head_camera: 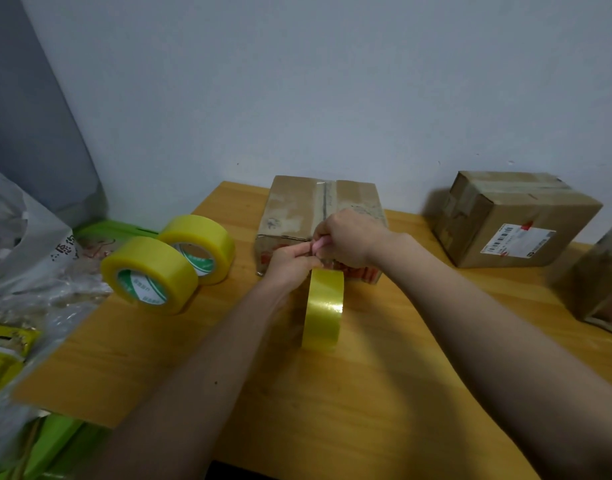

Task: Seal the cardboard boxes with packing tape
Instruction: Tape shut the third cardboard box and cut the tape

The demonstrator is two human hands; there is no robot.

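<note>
While a worn cardboard box point(320, 216) stands at the far middle of the wooden surface point(332, 393), both hands are held together at its near top edge. A small pink object point(320, 244) is gripped in the curled fingers of the right hand point(353, 237); what it is cannot be told. The fingers of the left hand point(292, 261) are pinched together beside it, at the top of a yellow tape roll point(323, 308) that is stood on edge just near of the box. A strip of clear tape is seen along the box's top seam. Two more tape rolls point(169, 263), touching one another, are set at the left. A second box point(512, 218) with a white label is placed at the far right, well apart, and part of a third box point(598, 282) is cut off by the right border. Plastic bags point(24, 258) are piled at the left edge.
</note>
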